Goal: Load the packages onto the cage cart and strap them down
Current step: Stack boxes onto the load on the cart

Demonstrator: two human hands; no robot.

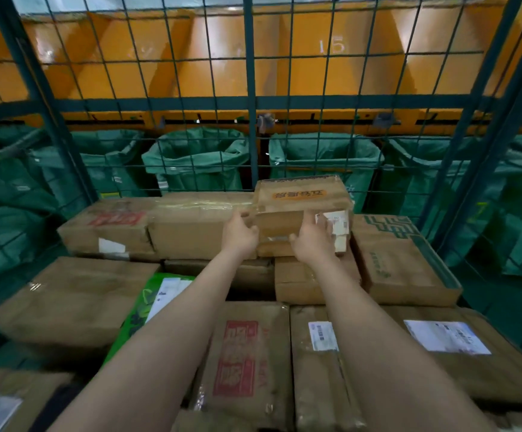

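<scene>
A brown cardboard box with an orange label (300, 201) stands at the back of the green cage cart (250, 88), on top of other cartons. My left hand (239, 233) grips its left front edge. My right hand (314, 240) holds its front right side, next to a white shipping label. The cart holds several cardboard packages in stacked rows, among them a long taped carton (197, 226) to the box's left and a carton with green print (400, 260) to its right. No strap is in view.
A green plastic parcel (147, 304) lies between cartons at front left. Beyond the wire mesh back wall, green sacks (197, 160) hang open under orange chutes (331, 57). Mesh side walls close in the cart left and right.
</scene>
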